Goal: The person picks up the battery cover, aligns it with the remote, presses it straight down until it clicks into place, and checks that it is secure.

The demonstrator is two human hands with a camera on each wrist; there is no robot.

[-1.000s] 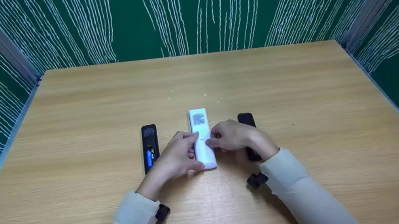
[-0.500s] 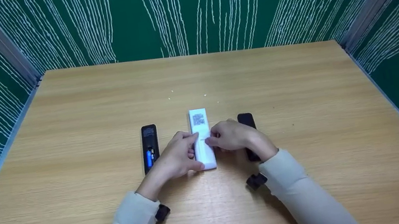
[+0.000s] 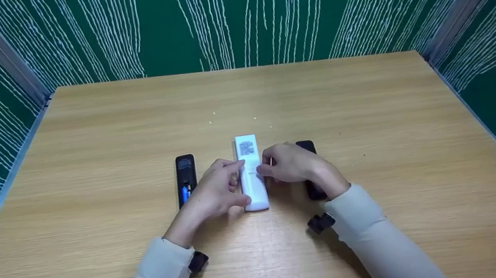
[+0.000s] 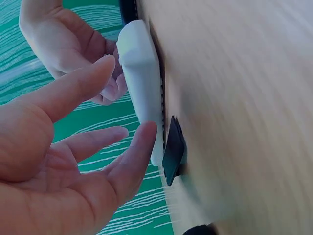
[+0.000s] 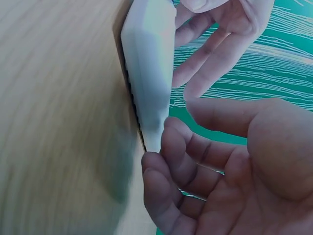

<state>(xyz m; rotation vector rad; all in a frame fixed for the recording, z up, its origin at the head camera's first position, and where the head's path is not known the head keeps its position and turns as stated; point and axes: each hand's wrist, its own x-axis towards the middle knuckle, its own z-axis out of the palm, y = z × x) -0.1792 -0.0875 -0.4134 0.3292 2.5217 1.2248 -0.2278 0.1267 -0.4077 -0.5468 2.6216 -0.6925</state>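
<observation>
A white remote control (image 3: pixel 254 192) lies back up on the table, a printed square code at its far end. My left hand (image 3: pixel 216 189) is at its left edge; in the left wrist view the thumb and fingers are spread, not closed round it. My right hand (image 3: pixel 294 164) is beside its right edge, thumb near the edge and fingers loosely bent. A black remote (image 3: pixel 185 168) lies at left, its battery compartment uncovered and a blue battery (image 3: pixel 185 192) showing. Another black remote (image 3: pixel 307 147) lies partly hidden under my right hand and wrist.
In the left wrist view a small dark flat piece (image 4: pixel 173 154) sits near the white remote; the head view hides it. Small white specks (image 3: pixel 254 118) lie on the wooden table (image 3: pixel 124 113). Green walls (image 3: pixel 160 23) with white lines enclose the back and sides.
My left hand has drawn slightly back and left from the white remote. The right hand has shifted a little away from me and rightward. The remotes have stayed put.
</observation>
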